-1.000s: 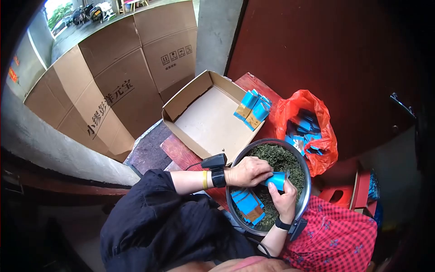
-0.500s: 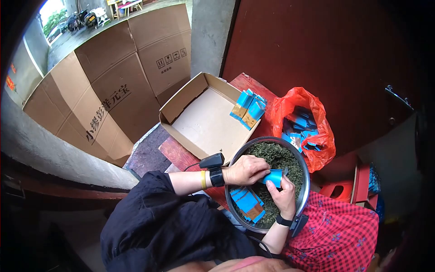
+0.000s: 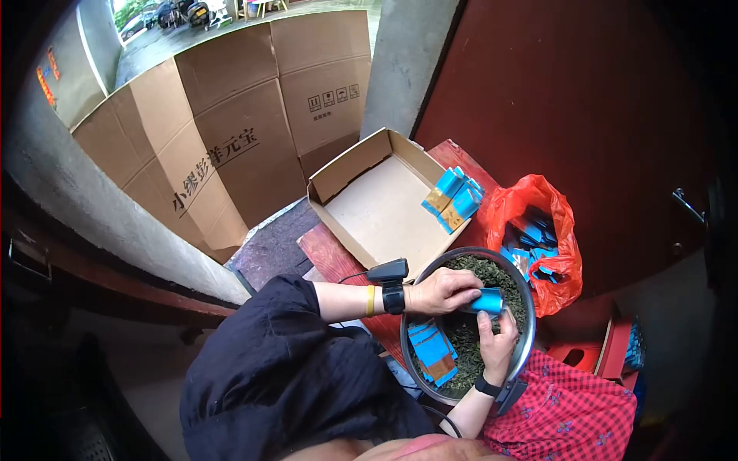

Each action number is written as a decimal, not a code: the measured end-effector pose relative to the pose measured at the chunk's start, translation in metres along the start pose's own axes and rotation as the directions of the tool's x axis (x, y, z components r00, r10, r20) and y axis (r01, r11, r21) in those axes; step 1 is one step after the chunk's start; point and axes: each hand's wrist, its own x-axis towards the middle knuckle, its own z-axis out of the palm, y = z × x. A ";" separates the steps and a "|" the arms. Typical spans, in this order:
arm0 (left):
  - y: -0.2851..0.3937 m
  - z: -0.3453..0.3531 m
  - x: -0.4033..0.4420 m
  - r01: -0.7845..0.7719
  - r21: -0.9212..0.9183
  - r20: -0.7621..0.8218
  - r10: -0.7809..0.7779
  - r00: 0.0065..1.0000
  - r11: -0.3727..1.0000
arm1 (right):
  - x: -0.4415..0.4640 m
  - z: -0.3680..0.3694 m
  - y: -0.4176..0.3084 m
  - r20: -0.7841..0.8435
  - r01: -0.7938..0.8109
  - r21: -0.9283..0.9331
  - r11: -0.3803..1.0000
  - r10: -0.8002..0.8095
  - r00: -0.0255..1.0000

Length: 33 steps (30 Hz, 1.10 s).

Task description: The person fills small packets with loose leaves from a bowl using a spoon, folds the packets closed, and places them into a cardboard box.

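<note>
A shiny blue packet (image 3: 486,300) is held over a round metal basin (image 3: 525,349) of dark green dried leaves (image 3: 501,275). My left hand (image 3: 443,292) is closed, pinching the packet at its left end. Below and to the right, my right hand (image 3: 498,342) has its thumb and fingers closed at the packet's lower right edge. The packet looks rounded rather than flat; whether leaves are inside is hidden. More flat blue and brown packets (image 3: 433,349) lie fanned on the leaves at the basin's left side.
Behind the basin, a shallow cardboard box (image 3: 369,211) holds blue and gold packets (image 3: 455,200) at its right corner. A red plastic bag (image 3: 567,265) of blue packets stands to the right. A large cardboard sheet (image 3: 231,115) and a dark red door (image 3: 553,92) stand beyond.
The view has turned, so the scene sits further right and lower. The blue packet looks more rounded now, and my right hand has slid slightly lower along its edge.
</note>
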 end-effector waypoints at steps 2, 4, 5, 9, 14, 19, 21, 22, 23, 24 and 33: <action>0.002 -0.004 0.002 0.024 -0.016 0.026 -0.023 0.999 1.000 | -0.002 0.004 0.007 0.027 -0.075 0.038 0.996 0.074 0.997; 0.004 -0.012 0.008 -0.136 0.185 0.065 0.125 0.990 0.973 | -0.001 0.006 0.016 -0.001 -0.010 -0.007 1.000 0.010 1.000; 0.009 -0.020 0.009 -0.022 0.197 0.151 -0.008 0.989 0.980 | 0.000 0.006 0.017 -0.025 -0.009 0.000 1.000 0.009 1.000; 0.022 -0.066 0.029 0.192 0.218 0.014 -0.200 0.980 0.957 | 0.004 0.012 -0.004 -0.128 -0.021 0.249 0.968 0.054 0.990; -0.082 -0.150 0.049 0.619 0.219 -0.257 -0.568 0.782 0.754 | 0.004 0.012 0.004 -0.112 -0.094 0.337 0.937 0.139 0.984; -0.145 -0.167 0.057 0.761 0.190 -0.285 -0.707 0.647 0.620 | 0.005 0.010 0.008 -0.078 -0.121 0.382 0.916 0.163 0.984; -0.160 -0.155 0.062 0.777 0.115 -0.275 -0.731 0.624 0.619 | 0.005 0.010 0.008 -0.079 -0.134 0.389 0.911 0.178 0.981; -0.165 -0.148 0.064 0.788 0.041 -0.272 -0.752 0.601 0.615 | 0.005 0.010 0.009 -0.078 -0.140 0.398 0.907 0.185 0.980; -0.170 -0.142 0.066 0.777 -0.035 -0.250 -0.758 0.603 0.629 | 0.005 0.011 0.011 -0.084 -0.135 0.401 0.906 0.183 0.979; -0.176 -0.135 0.065 0.779 -0.038 -0.241 -0.763 0.600 0.626 | 0.004 0.011 0.011 -0.085 -0.144 0.398 0.906 0.193 0.978; -0.218 -0.120 0.042 0.645 0.382 -0.500 -0.438 0.747 0.662 | 0.006 0.005 0.022 -0.076 -0.183 0.395 0.900 0.231 0.970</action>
